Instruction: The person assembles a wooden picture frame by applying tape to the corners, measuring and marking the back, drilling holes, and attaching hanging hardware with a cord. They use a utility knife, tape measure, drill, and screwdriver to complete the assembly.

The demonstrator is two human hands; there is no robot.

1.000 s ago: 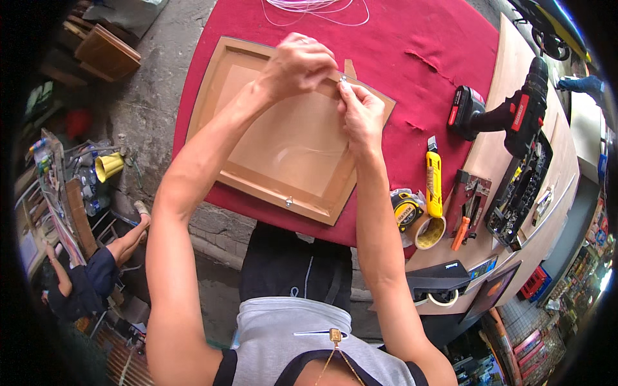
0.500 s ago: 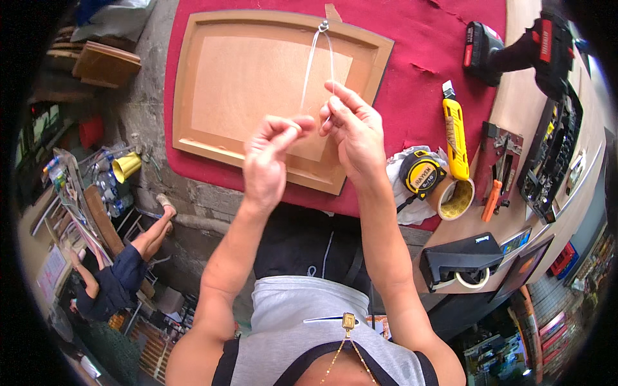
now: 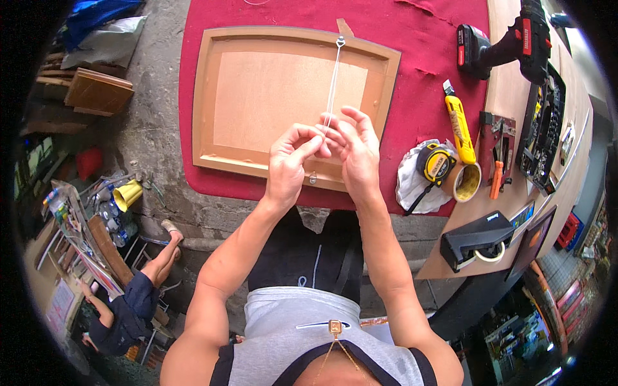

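Right now both my left hand (image 3: pixel 290 161) and right hand (image 3: pixel 357 151) pinch the thin white cord (image 3: pixel 332 83) over the picture frame (image 3: pixel 212 90) near the desk's front edge; it looks light, limp and slippery, best held near its end.

Both forearms enter from the lower edge and converge toward frame centre, bare, elbows spread wide at the bottom. Left hand (image 3: pixel 288 164) sits just left of centre, back of hand toward the camera, wrist straight, fingers curled in, thumb and index pinched together at the upper right of the hand. Right hand (image 3: pixel 356 151) sits just right of it, touching at the fingertips, back of hand also up. Right thumb and index pinch near the left hand's pinch; the other right fingers (image 3: pixel 360 120) fan upward, slightly spread and bent. Both pinches closed on something thin. Right forearm runs steeper than the left.
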